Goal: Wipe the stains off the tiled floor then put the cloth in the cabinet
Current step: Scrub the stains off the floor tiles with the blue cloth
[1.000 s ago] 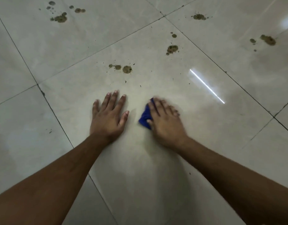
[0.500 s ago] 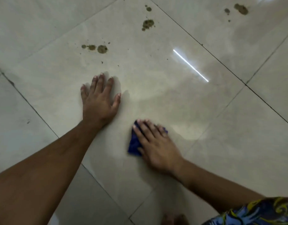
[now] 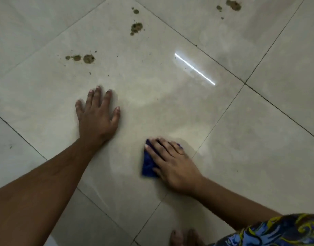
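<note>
A folded blue cloth (image 3: 148, 165) lies on the pale tiled floor (image 3: 250, 148) under my right hand (image 3: 174, 164), which presses it flat with the fingers spread over it. My left hand (image 3: 97, 116) rests palm down on the same tile, fingers apart, holding nothing. Brown stains remain farther out: a row of three blots (image 3: 81, 58) beyond my left hand, a larger blot (image 3: 136, 27) with a small one above it, and more blots (image 3: 232, 5) at the top right. The tile around the cloth looks damp and smeared.
Dark grout lines cross the floor diagonally. A bright strip of light (image 3: 194, 68) reflects on the glossy tile. My toes (image 3: 185, 237) show at the bottom edge, beside a patterned blue and yellow sleeve (image 3: 276, 231). No cabinet is in view.
My right hand has slid the cloth toward me, from beside my left hand to lower right of it. The view has tilted down, so the far stains sit nearer the top.
</note>
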